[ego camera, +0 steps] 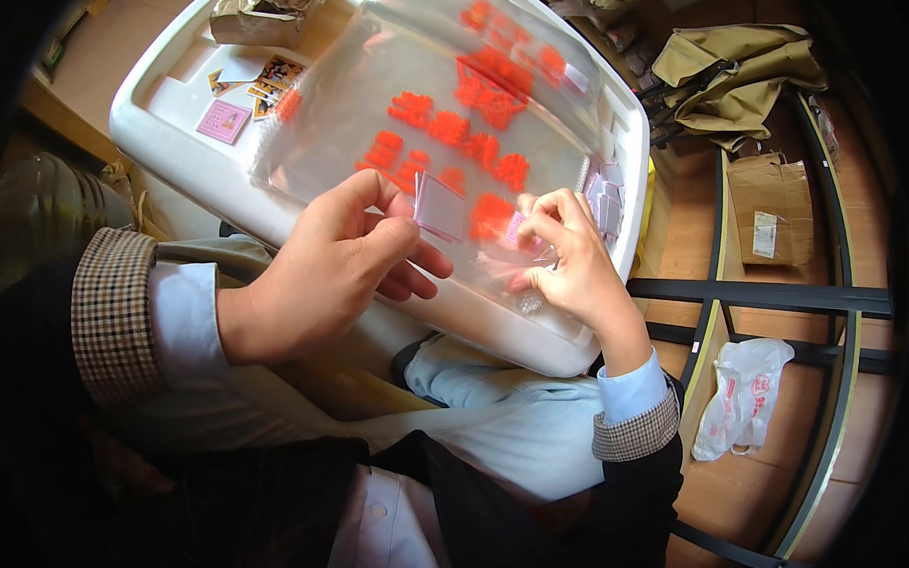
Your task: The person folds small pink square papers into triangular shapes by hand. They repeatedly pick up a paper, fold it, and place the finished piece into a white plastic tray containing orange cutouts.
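My left hand [348, 250] pinches a few small pale cards [439, 206] between thumb and forefinger. My right hand [570, 257] has its fingertips on a small pink printed card [515, 228] and a piece of clear film; the exact grip is partly hidden. Beneath both hands, a large clear plastic bag [328, 101] lies across a white plastic lid or tray [169, 170]. Groups of bright orange-red pieces [449, 128] show on or through the bag. Several pale folded cards [609, 202] are piled at the lid's right edge, just beyond my right hand.
At the lid's upper left lie a pink card [224, 121], picture cards [276, 78] and a small cardboard box [254, 26]. To the right stands a dark-framed shelf [763, 296] with khaki fabric [725, 79], a cardboard box [773, 211] and a white plastic bag [740, 398].
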Tool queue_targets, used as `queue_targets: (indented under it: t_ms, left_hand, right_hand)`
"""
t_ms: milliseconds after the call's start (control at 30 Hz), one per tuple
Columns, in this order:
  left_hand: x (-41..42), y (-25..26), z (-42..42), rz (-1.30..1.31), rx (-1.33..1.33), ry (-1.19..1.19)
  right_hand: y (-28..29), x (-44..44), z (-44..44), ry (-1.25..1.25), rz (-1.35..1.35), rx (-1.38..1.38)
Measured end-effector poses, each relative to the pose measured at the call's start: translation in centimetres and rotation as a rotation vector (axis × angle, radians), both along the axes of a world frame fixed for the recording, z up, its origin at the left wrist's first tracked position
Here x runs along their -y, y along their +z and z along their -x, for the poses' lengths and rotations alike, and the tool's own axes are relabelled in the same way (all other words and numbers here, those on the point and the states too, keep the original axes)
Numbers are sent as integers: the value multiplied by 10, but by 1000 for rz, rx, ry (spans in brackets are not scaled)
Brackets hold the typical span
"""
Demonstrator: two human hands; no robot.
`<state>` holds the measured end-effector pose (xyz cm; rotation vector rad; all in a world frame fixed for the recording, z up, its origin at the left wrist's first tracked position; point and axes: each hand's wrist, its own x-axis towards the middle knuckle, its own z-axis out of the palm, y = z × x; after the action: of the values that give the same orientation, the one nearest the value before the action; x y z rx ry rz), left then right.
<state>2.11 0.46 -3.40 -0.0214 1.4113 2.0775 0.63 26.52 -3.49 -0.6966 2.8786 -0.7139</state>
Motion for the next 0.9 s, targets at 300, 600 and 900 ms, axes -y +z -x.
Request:
queue_targets:
  t_ms: [300, 600, 900]
  left_hand:
    - [0, -1, -2, -20, -63, -64]
    - [-2, -4, -10, -133, -179, -191]
    - [-4, -5, -6, -70, -202, -240]
  right_hand:
    - [2, -15, 9, -133, 283, 297]
    - [35, -33, 45, -255, 351, 809]
    - [4, -70, 93, -659, 1756, 275]
